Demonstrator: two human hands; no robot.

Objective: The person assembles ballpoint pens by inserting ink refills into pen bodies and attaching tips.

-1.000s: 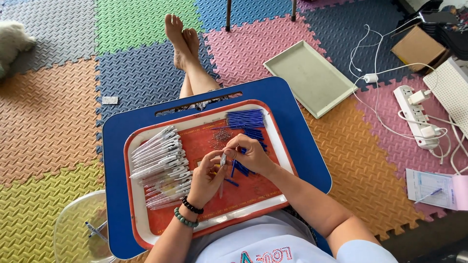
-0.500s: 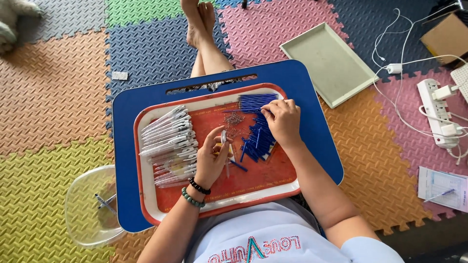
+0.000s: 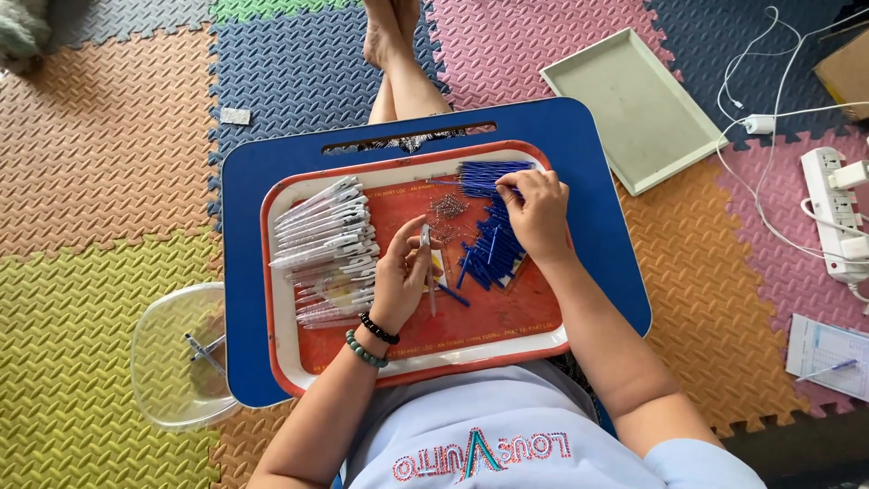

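Note:
A blue lap desk (image 3: 272, 181) lies across my legs, and a red tray with a white rim (image 3: 507, 349) rests on it. My left hand (image 3: 403, 276) grips a clear pen barrel (image 3: 427, 272) upright over the tray's middle. My right hand (image 3: 536, 213) reaches into a pile of blue pen refills (image 3: 489, 177) at the tray's far right, fingertips pinched on them. Several clear pen barrels (image 3: 326, 249) are stacked along the tray's left side. A small heap of metal springs (image 3: 447, 207) lies between the hands.
A clear plastic bowl (image 3: 172, 358) with two pens stands left of the desk. A pale green tray (image 3: 634, 109) lies on the foam mats at the upper right, near a power strip (image 3: 833, 213) with white cables. A paper with a pen (image 3: 828, 358) lies at right.
My right hand has left the barrel and moved right and away into the blue refill pile. My left hand keeps the barrel near the tray's middle. The camera has shifted closer.

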